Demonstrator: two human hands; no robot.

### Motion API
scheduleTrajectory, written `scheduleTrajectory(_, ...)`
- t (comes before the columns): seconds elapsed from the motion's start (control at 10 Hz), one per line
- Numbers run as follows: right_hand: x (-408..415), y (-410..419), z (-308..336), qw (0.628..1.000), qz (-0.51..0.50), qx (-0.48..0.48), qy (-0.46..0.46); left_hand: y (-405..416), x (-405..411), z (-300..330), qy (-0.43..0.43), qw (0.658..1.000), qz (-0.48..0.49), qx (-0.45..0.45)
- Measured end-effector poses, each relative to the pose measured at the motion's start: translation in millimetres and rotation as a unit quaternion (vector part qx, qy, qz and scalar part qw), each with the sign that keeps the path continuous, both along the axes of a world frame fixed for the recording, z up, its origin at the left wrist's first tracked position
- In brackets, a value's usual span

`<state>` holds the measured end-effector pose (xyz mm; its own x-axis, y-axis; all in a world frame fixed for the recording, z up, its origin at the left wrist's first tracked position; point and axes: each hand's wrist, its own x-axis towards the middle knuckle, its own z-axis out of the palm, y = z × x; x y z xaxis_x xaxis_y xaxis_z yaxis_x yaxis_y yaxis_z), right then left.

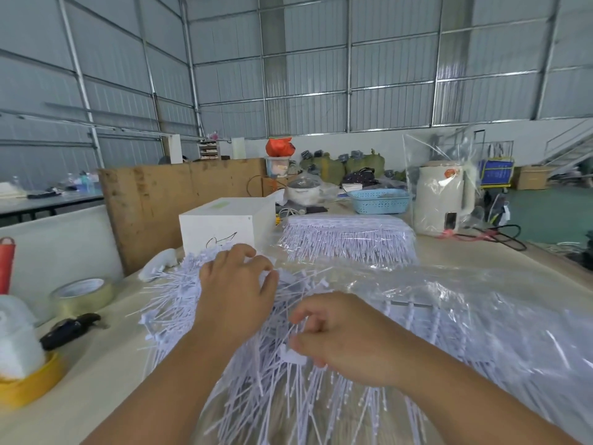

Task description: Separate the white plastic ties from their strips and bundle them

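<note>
A loose heap of white plastic ties [173, 303] lies on the table in front of me, many still joined to their strips. My left hand [234, 287] rests palm down on top of the heap with its fingers bent over the ties. My right hand [340, 335] is lower and nearer, its curled fingers pinching a few ties [290, 351] at the heap's near side. More ties on strips [465, 348] lie under a clear plastic bag to the right. A second neat stack of tie strips [346, 239] sits further back.
A white box [224, 220] stands behind the heap. On the left lie a tape roll [83, 293], a black tool [69, 329] and a yellow tape roll [29, 387]. Behind are a blue basket [378, 200], a white kettle [442, 200] and a wooden board [179, 200].
</note>
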<state>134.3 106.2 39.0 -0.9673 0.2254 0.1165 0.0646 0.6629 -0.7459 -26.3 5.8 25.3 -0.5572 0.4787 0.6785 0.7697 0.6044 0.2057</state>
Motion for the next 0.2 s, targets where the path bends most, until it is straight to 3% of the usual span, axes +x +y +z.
scheduleTrajectory(0.2,39.6,12.2,-1.0,0.998,0.004,-0.06,0.025,-60.9,44.7,-16.0,-0.052,0.986,-0.094,0.125)
